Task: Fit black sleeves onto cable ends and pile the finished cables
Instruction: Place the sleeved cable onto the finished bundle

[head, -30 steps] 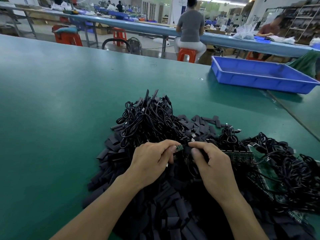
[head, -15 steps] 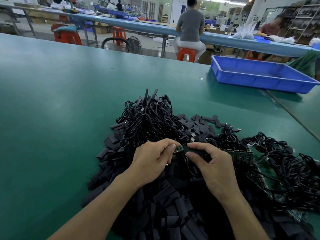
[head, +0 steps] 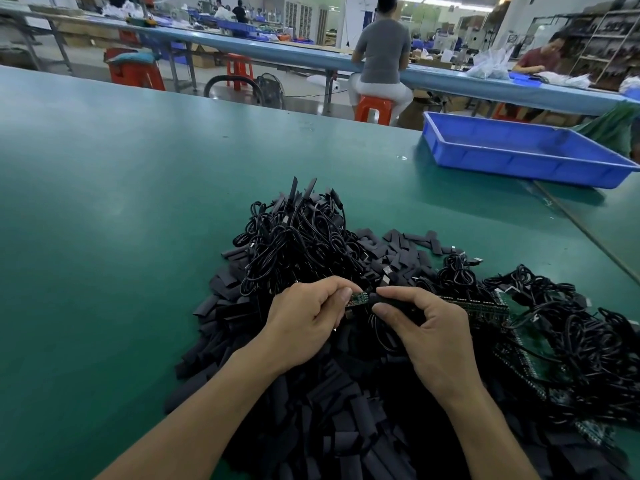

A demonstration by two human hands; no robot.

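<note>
So the sleeve-fitting step is caught about halfway here; the cable end, a little green board, is pinched between thumb and forefinger of the left hand, and a black sleeve is pinched by the right hand, both hands held close together just above the heap of loose sleeves; the sleeve's mouth seems to be butted against the board's right edge, though how much is already covered can't really be told. To get it done well, the board should be kept level and lined up with the sleeve, and the flattened mouth probably needs to be squeezed open a bit so the corners aren't snagged; the sleeve is best slid on, not forced, until the green is hidden. Once fitted, the cable is presumably meant for the tangled pile of cables just beyond the hands; bare-board cables are seen at the right on the green table.
</note>
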